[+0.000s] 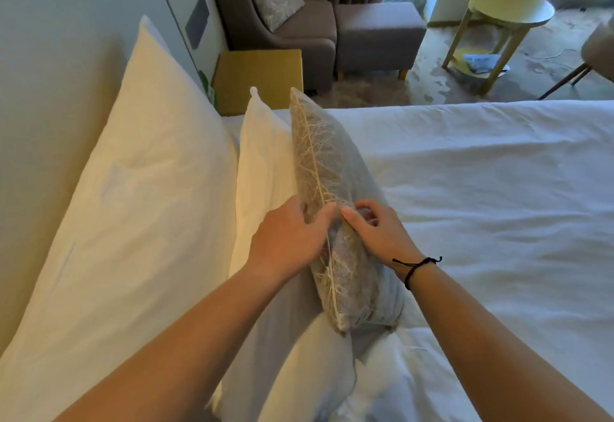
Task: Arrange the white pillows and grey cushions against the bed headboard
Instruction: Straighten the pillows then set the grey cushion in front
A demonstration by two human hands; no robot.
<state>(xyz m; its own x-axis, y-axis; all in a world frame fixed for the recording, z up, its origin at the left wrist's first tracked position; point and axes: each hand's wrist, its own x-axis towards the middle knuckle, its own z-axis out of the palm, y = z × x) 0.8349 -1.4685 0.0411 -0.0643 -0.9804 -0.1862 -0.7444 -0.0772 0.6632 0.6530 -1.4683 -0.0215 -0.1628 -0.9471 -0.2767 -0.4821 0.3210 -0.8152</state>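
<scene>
Up close — both hands clamped on grey cushion (335,195) standing on edge on white bed (481,189).
Left hand (292,238) and right hand (378,232) pinching its top seam, white pillows (139,209) leaning just behind; beyond, armchair (282,22), footstool (378,36), round side table (508,12) — window cut off.

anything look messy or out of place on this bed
One thing: the grey cushion stands on edge, tilted, gripped by the left hand and right hand. The white pillows lean tidily against the headboard.
</scene>
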